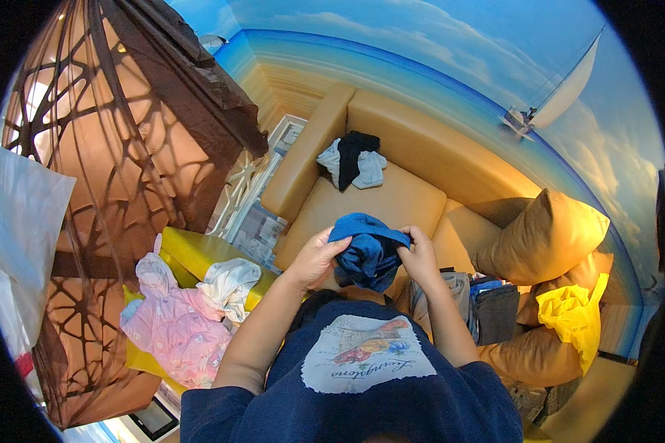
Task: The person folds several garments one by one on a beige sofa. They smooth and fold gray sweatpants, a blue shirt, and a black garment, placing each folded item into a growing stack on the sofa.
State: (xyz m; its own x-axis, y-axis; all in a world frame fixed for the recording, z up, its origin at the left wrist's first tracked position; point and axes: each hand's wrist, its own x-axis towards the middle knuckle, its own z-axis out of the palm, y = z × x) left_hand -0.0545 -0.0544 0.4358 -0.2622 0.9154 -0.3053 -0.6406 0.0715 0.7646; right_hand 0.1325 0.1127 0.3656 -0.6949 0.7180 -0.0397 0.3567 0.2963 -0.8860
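A blue knit garment (368,255) is bunched up in front of my chest, its ribbed band held stretched along the top. My left hand (320,256) grips the band's left end, thumb on top. The right end is pinched between the thumb and fingers of my right hand (419,252). What kind of garment it is cannot be told from its folds. Beyond it, on the tan sofa seat (399,194), lies a small heap of black (354,158) and light grey clothes (372,169).
To my right are folded clothes (493,313), brown cushions (523,243) and a yellow plastic bag (573,315). On my left, a pink hooded child's jacket (180,326) and a white garment (230,285) lie over a yellow seat (191,249). Brown sheer curtains (111,183) hang beyond.
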